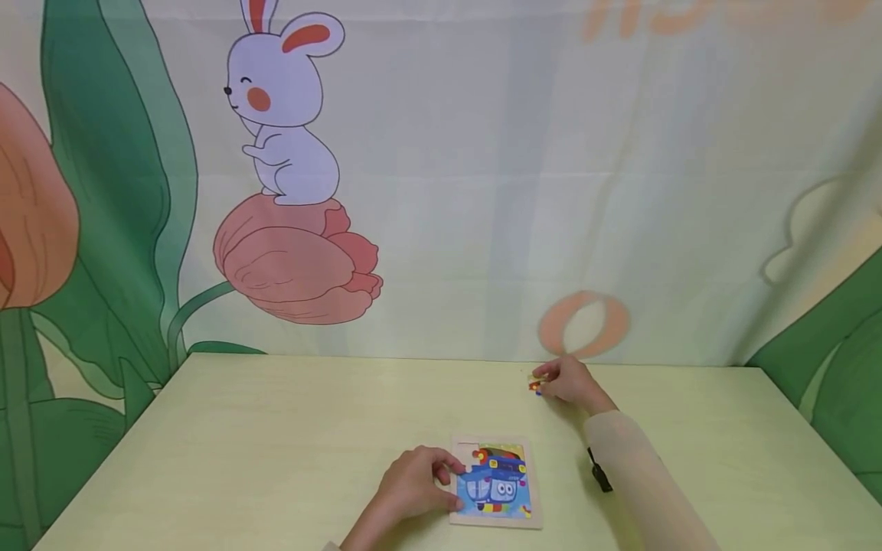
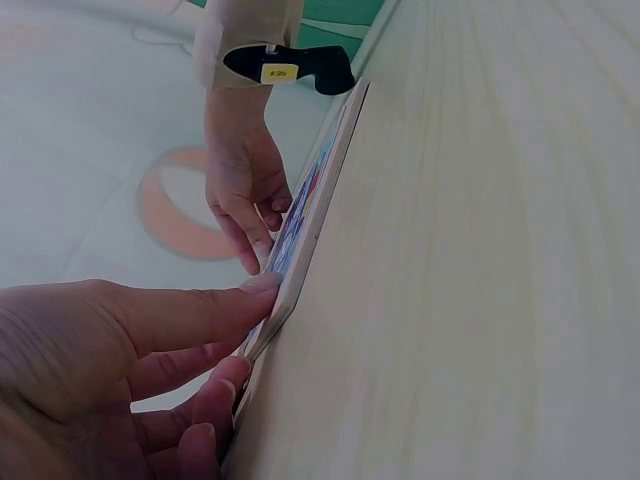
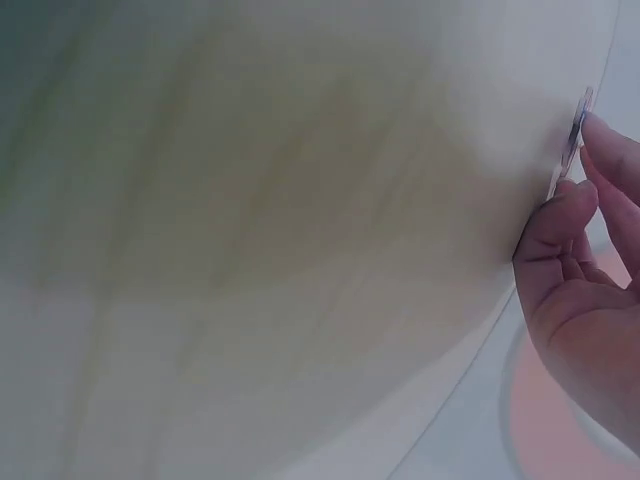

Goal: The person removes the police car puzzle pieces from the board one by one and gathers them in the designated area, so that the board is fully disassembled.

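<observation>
A jigsaw puzzle (image 1: 506, 493) in a thin wooden frame lies flat on the table, showing a blue cartoon vehicle with eyes. Bare wood shows in its upper left corner. My left hand (image 1: 413, 482) holds the puzzle's left edge; in the left wrist view its thumb (image 2: 200, 312) presses the top face while the other fingers curl by the side. Farther back and to the right, my right hand (image 1: 572, 381) pinches a small colourful puzzle piece (image 1: 534, 385) near the table's back edge. The right wrist view shows this thin piece (image 3: 574, 140) edge-on at the fingertips.
The pale wooden table (image 1: 276, 444) ends at a printed curtain (image 1: 441, 191) with a rabbit and tulips. A dark wrist device (image 1: 599, 471) sits at the right sleeve (image 1: 637, 467).
</observation>
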`<state>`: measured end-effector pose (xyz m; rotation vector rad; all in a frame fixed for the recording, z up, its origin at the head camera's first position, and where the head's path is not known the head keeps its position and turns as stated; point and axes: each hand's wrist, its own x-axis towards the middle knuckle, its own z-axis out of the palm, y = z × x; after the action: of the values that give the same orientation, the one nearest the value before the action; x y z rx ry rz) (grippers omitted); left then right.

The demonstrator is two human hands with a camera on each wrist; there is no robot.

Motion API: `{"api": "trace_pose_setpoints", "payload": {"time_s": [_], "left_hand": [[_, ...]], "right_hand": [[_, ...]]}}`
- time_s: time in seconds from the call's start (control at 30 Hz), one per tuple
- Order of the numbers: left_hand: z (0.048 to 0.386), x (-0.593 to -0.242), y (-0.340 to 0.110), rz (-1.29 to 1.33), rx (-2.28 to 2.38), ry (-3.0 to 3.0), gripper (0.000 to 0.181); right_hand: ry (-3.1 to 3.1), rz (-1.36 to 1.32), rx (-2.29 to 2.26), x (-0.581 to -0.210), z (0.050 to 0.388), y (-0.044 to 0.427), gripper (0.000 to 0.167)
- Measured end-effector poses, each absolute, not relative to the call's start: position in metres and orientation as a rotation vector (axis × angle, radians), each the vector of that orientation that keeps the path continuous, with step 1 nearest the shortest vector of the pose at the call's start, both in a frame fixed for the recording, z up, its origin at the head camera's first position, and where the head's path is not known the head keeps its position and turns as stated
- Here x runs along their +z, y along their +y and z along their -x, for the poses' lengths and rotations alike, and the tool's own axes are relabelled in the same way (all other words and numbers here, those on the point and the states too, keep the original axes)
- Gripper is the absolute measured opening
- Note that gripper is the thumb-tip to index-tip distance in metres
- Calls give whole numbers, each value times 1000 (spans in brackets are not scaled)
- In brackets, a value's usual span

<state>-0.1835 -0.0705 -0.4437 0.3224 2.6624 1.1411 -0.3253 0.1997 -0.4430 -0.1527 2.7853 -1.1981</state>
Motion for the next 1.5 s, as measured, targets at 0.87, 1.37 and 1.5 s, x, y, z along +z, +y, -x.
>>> {"api": "trace_pose_setpoints", "payload": {"time_s": [0.87,1.37,1.5], "left_hand": [[184,-443,-71,-327,1140,2664,30],[185,-448,-72,-360,1133,2672,31],[185,-448,-72,-361,1132,2670,31]], "right_hand": [[2410,715,-1196,-430,250,152,25],[2455,800,-1106,-434,238,138,19],[2489,798,-1039,-434,237,134,19]]}}
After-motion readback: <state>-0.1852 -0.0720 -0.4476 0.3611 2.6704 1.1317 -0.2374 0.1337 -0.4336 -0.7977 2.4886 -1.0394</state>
